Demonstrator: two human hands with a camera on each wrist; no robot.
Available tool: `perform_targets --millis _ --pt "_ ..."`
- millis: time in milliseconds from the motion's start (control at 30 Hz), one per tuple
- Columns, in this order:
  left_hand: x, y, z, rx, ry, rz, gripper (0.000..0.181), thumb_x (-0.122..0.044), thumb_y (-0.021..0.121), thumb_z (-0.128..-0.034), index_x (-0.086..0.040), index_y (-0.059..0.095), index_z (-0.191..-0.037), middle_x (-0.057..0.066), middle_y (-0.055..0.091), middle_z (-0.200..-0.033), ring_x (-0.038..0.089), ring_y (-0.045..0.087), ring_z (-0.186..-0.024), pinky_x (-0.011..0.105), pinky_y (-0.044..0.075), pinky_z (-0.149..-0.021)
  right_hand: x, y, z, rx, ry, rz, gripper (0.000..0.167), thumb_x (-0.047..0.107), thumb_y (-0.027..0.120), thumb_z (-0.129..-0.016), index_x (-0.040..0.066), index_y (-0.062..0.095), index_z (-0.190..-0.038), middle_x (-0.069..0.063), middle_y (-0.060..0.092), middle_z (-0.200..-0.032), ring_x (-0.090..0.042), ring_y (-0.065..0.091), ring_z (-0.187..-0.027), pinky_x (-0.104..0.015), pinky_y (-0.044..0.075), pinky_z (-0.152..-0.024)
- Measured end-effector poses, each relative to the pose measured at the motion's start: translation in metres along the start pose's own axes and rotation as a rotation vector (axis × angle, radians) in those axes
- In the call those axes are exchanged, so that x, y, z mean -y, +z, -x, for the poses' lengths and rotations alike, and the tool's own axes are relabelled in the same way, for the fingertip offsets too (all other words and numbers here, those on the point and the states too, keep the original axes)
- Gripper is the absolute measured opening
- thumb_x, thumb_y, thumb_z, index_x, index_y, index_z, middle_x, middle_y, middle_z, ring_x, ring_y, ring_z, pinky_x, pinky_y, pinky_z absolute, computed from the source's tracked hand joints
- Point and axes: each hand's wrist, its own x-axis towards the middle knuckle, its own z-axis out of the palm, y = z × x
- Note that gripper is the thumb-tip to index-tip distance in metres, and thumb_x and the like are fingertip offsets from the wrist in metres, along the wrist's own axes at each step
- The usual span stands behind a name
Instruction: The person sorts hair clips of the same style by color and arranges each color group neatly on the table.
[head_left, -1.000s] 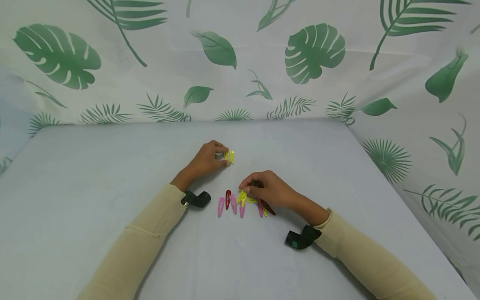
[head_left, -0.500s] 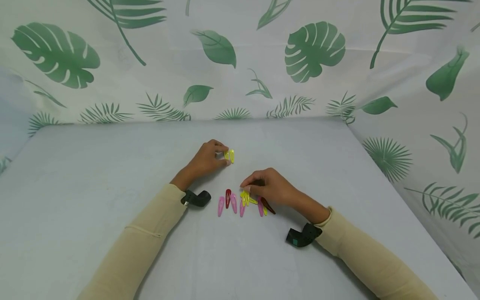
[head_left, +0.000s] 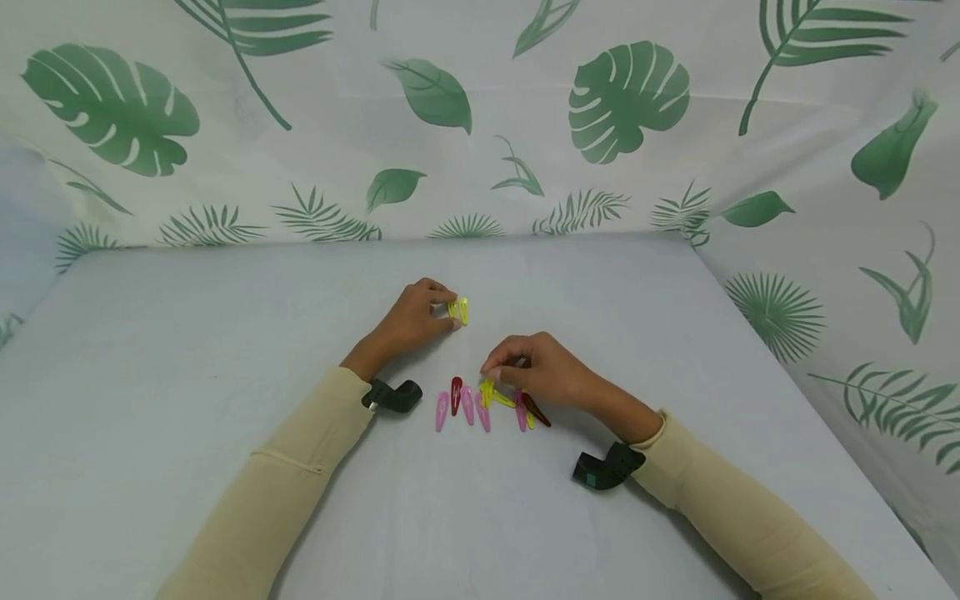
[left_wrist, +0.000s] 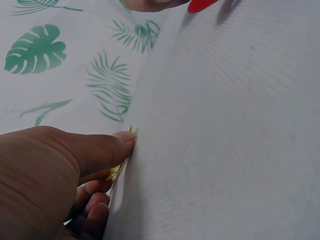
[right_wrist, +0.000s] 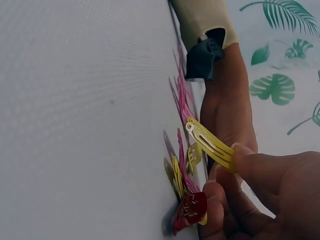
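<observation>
On the bench (head_left: pixel 450 517), with a sheet (head_left: pixel 480 117) behind it and along its right side, a far pair (head_left: pixel 463 312) of clips sits side by side, the left fingers (head_left: pixel 442 297) around the left one. Nearer the person lies a row, with one group (head_left: pixel 467 406) on the left and an overlapping cluster (head_left: pixel 521 411) on the right. At the row's middle, to the right of and nearer than the left fingers, the right fingers (head_left: pixel 512 377) hold a clip (right_wrist: pixel 214 146) off the bench.
</observation>
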Motion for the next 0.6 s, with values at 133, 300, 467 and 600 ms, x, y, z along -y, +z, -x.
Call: perform_targets --millis 133,300,467,600 --pt "0.0006 0.0002 -0.0005 -0.001 0.001 0.004 0.047 -0.013 0.073 -0.0880 0.003 0.059 -0.130 0.018 0.054 -0.125 0.028 0.052 -0.113 0.038 0.044 -0.095 0.0000 -0.0022 -0.0005 0.012 0.041 -0.025 0.015 0.010 0.062 -0.096 0.008 0.075 -0.103 -0.001 0.068 -0.091 -0.018 0.054 -0.073 -0.029 0.047 -0.060" --pt "0.0002 -0.0002 -0.0004 -0.004 -0.002 0.013 0.047 -0.012 0.073 -0.0878 0.003 0.059 -0.130 0.018 0.054 -0.125 0.028 0.051 -0.113 0.038 0.044 -0.095 0.0007 -0.0039 -0.0008 0.016 0.056 -0.032 0.016 0.011 0.061 -0.096 0.008 0.075 -0.105 -0.002 0.069 -0.088 -0.018 0.056 -0.071 -0.027 0.047 -0.059" --pt "0.0000 -0.0006 -0.0001 -0.003 -0.009 0.012 0.047 -0.012 0.073 -0.0878 0.003 0.059 -0.130 0.017 0.054 -0.125 0.028 0.051 -0.114 0.037 0.044 -0.096 0.0012 -0.0043 -0.0009 -0.006 0.028 -0.030 0.015 0.008 0.062 -0.095 0.008 0.074 -0.104 -0.003 0.069 -0.103 -0.018 0.058 -0.074 -0.029 0.051 -0.062" --pt "0.0004 0.0000 -0.0002 0.004 -0.022 0.009 0.047 -0.013 0.073 -0.0882 0.002 0.059 -0.131 0.016 0.053 -0.126 0.027 0.051 -0.115 0.037 0.044 -0.096 0.0010 -0.0043 -0.0013 -0.016 0.041 -0.023 0.015 0.009 0.062 -0.096 0.008 0.074 -0.104 -0.002 0.070 -0.095 -0.018 0.057 -0.072 -0.027 0.049 -0.060"
